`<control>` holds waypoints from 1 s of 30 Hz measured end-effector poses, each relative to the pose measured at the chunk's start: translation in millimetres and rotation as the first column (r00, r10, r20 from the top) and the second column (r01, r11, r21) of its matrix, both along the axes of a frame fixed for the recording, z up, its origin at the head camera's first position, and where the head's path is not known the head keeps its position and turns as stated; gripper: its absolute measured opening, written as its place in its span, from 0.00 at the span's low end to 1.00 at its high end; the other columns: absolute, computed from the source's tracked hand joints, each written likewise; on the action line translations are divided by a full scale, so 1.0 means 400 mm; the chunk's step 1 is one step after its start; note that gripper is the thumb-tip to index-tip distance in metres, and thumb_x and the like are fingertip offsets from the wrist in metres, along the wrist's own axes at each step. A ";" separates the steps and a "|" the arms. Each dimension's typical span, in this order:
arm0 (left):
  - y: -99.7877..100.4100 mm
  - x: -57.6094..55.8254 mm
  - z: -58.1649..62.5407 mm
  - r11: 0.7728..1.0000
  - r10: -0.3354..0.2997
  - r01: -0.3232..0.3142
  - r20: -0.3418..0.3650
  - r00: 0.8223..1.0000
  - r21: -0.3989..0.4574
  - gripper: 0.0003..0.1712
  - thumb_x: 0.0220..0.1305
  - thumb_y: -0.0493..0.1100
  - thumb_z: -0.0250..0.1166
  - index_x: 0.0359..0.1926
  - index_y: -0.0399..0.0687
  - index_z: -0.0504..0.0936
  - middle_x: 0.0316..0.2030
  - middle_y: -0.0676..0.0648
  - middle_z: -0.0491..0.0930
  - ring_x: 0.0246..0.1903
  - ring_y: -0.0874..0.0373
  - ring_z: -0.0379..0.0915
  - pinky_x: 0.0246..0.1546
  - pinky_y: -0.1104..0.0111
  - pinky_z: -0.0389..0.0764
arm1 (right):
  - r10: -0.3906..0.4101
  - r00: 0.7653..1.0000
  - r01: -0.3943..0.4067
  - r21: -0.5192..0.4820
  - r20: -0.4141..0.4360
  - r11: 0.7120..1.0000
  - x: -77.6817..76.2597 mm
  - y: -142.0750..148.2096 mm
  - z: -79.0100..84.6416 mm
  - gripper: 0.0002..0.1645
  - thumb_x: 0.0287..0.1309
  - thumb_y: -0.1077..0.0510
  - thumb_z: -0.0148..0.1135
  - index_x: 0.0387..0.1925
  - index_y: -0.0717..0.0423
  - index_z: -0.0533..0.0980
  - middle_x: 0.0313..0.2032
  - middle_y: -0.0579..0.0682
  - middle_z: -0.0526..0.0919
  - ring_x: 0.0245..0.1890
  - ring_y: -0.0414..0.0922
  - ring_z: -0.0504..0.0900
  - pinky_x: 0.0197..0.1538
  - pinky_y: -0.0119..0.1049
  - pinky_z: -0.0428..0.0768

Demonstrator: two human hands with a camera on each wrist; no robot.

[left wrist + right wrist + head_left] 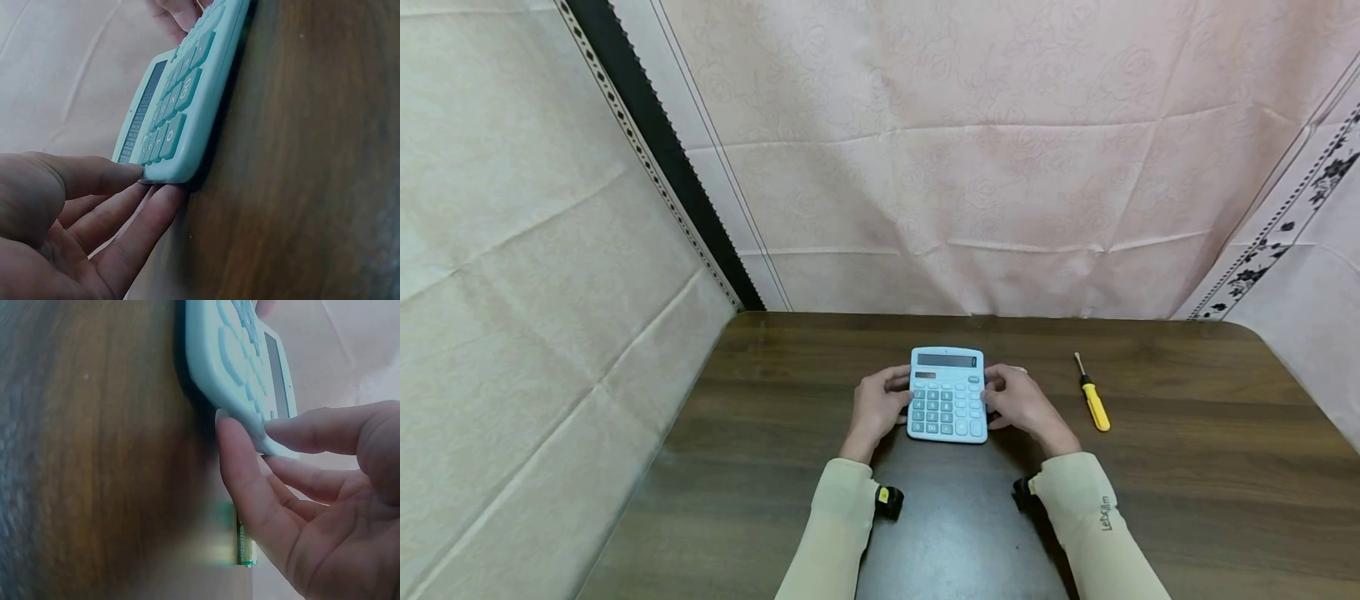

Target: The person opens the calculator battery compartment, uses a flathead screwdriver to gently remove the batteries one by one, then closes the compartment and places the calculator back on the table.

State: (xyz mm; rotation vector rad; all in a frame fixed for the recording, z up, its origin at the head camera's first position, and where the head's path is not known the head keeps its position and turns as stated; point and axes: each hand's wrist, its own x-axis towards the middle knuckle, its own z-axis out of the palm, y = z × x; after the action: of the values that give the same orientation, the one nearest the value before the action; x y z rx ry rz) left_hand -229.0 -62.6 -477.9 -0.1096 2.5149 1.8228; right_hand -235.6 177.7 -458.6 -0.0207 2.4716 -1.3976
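Note:
A light-blue calculator (947,395) is between both hands, keys up, with its display at the far end. My left hand (877,406) holds its left edge, thumb on the top face and fingers at the side and underneath, as the left wrist view shows. On the opposite edge, my right hand (1019,403) pinches it with the thumb above and fingertips below. In the right wrist view, a green and gold battery (245,540) lies just beyond the right fingers; its lettering is partly readable. The calculator's underside is hidden.
A screwdriver (1094,402) with a yellow and black handle lies on the brown wooden table (1210,467), right of the right hand. Pale patterned cloth (1000,183) hangs behind the table's far edge, and more cloth hangs at the left.

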 end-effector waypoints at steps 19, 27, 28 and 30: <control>0.000 -0.003 -0.009 0.999 -0.036 0.036 0.001 0.999 -0.021 0.21 0.74 0.33 0.66 0.65 0.47 0.85 0.55 0.44 0.87 0.41 0.55 0.85 0.30 0.64 0.87 | -0.022 1.000 0.021 0.032 0.010 0.999 0.001 0.001 -0.009 0.26 0.77 0.63 0.56 0.71 0.69 0.69 0.52 0.64 0.79 0.43 0.54 0.82 0.42 0.44 0.89; -0.029 0.000 0.003 0.959 -0.051 0.011 -0.132 0.990 -0.283 0.22 0.77 0.46 0.67 0.67 0.46 0.83 0.56 0.46 0.87 0.52 0.51 0.83 0.55 0.52 0.82 | -0.033 0.994 0.042 0.087 -0.099 0.995 0.004 -0.006 -0.007 0.27 0.79 0.61 0.53 0.73 0.69 0.67 0.56 0.66 0.80 0.44 0.55 0.83 0.47 0.47 0.88; -0.033 0.001 0.009 0.950 -0.053 0.004 -0.152 0.987 -0.311 0.23 0.77 0.48 0.66 0.67 0.47 0.83 0.56 0.46 0.87 0.54 0.49 0.83 0.58 0.50 0.80 | -0.043 0.991 0.057 0.105 -0.129 0.993 0.005 -0.007 -0.002 0.28 0.79 0.60 0.54 0.73 0.69 0.67 0.57 0.67 0.80 0.46 0.56 0.83 0.49 0.49 0.87; -0.039 0.003 0.018 0.934 -0.074 0.006 -0.177 0.981 -0.357 0.27 0.77 0.53 0.66 0.70 0.48 0.81 0.60 0.44 0.85 0.60 0.46 0.79 0.61 0.45 0.77 | -0.059 0.979 0.089 0.147 -0.194 0.985 0.007 -0.008 0.008 0.28 0.80 0.58 0.54 0.74 0.68 0.67 0.61 0.68 0.78 0.52 0.59 0.82 0.56 0.55 0.84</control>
State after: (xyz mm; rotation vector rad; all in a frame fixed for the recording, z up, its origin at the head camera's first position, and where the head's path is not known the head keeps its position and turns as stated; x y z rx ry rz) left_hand -227.6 -78.3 -470.5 0.1121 2.9294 1.4029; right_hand -232.6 174.4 -455.4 -0.0292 2.7587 -1.2805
